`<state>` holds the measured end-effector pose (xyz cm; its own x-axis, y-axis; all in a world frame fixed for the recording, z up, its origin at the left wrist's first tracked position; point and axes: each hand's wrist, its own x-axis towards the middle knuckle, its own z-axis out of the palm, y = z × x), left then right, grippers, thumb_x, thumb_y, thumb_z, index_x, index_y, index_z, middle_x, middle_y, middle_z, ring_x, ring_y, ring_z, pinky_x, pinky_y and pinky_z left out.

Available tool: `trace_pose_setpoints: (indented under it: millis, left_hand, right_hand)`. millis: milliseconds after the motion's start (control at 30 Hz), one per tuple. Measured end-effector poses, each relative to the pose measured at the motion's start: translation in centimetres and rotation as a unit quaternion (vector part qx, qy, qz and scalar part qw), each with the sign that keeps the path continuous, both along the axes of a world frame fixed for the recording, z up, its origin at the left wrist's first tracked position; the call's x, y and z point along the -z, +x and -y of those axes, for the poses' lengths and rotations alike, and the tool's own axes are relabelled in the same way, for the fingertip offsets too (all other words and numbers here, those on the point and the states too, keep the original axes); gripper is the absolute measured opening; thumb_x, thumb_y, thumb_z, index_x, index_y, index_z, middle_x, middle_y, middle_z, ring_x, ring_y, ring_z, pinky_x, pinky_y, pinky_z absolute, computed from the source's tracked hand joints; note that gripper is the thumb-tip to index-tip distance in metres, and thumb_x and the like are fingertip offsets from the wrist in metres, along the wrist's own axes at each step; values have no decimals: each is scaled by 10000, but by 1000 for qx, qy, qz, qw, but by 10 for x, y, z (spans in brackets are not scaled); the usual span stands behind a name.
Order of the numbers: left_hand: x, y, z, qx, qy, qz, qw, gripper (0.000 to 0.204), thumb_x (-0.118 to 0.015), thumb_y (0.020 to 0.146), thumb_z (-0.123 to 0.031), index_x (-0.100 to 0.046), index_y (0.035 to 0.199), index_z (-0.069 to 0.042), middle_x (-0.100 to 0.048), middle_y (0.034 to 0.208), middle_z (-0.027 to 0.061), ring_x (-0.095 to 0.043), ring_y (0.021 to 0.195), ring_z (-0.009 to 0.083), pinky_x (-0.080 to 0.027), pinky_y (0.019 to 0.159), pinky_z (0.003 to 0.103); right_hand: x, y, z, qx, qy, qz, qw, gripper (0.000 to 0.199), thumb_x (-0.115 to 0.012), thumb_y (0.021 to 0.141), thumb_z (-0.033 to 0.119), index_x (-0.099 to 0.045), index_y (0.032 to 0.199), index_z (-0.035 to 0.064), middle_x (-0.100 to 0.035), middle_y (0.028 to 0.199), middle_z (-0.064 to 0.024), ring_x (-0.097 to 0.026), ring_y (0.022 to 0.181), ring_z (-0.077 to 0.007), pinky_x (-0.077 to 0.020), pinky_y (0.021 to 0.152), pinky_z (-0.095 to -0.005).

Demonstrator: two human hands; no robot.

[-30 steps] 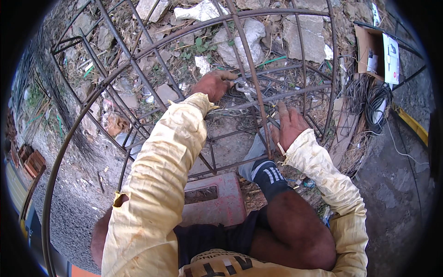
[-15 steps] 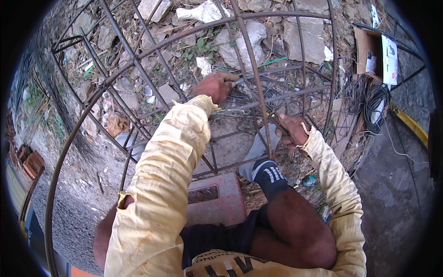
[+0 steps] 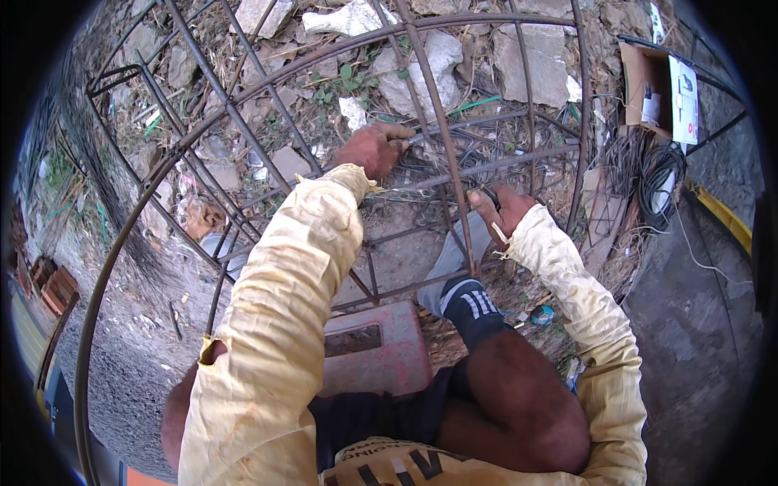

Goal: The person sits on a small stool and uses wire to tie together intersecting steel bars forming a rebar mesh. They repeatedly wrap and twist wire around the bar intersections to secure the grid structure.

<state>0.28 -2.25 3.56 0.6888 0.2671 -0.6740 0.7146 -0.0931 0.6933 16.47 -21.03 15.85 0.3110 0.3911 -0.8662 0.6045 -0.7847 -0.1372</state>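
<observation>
Tying step, looks like: left hand (image 3: pixel 371 148) pinched shut on thin tie wire (image 3: pixel 421 138) at a crossing of the rebar cage (image 3: pixel 442 121). Right hand (image 3: pixel 502 212) clamped round a small dark tool, prob. pliers. Next needs a twist tight at that joint.

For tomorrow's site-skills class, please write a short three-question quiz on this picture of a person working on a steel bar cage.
1. True or false: the left hand is at a crossing of bars in the rebar cage.
2. Where is the right hand? A) on a long bar of the cage B) on the cardboard box C) on the red block
3. What lies coiled on the ground at the far right, below the cardboard box?

Key
1. True.
2. A.
3. A bundle of dark wire.
</observation>
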Motion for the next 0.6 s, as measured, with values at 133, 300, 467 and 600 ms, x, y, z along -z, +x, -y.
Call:
trace_pose_setpoints:
  millis: [133, 300, 467, 600]
  left_hand:
    - [-2, 3, 1, -5, -17, 4, 1000, 301, -542, 902, -241, -631, 1182, -178, -585, 1228, 109, -554, 1129, 280, -419, 975, 349]
    - [-1, 2, 0, 2, -1, 28, 1000, 304, -536, 895, -222, -633, 1178, -171, -594, 1216, 114, -566, 1111, 283, -427, 962, 357]
    - [0, 2, 3, -3, 7, 15, 1000, 299, -549, 901, -247, -640, 1167, -148, -605, 1199, 110, -567, 1107, 268, -420, 959, 349]
    - [2, 0, 2, -24, -11, 0, 1000, 295, -560, 905, -254, -642, 1165, -141, -607, 1194, 108, -562, 1114, 261, -412, 962, 348]
  right_hand:
    - [8, 2, 14, 61, 108, -104, 987, 676, -599, 818, 581, -554, 1099, -32, -643, 789, -198, -640, 776, -345, -500, 702, -415]
    - [19, 20, 14, 493, -179, -456, 719, 282, -712, 816, 311, -540, 905, 107, -521, 602, -7, -476, 405, -117, -357, 365, -294]
    - [11, 2, 27, 221, 67, -175, 957, 473, -679, 824, 281, -464, 1184, 62, -591, 817, -157, -609, 633, -283, -485, 529, -395]
    - [-3, -30, 32, -25, 143, 86, 986, 533, -568, 881, 350, -410, 1293, 51, -495, 1139, -297, -553, 1007, -447, -462, 853, -498]
